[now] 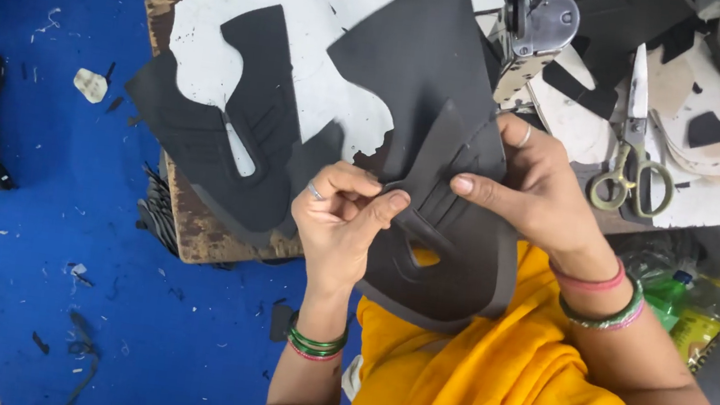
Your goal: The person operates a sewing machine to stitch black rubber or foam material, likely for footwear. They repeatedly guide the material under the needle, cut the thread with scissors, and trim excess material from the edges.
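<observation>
You hold a dark cut shoe-upper piece [438, 240] over your lap, just off the near table [311, 4] edge; its long axis runs from the upper left down to the lower right, the small cutout toward you; your left hand [341, 219] has its fingers pinched on the piece's middle edge; your right hand [532, 182] grips its upper part, fingers closed around it; a matching dark piece [223, 122] lies flat on the table; scissors [631, 153] rest to the right; green and yellow packets [685, 311] sit below the table edge.

left hand [341, 219] pinching, right hand [527, 182] gripping
</observation>
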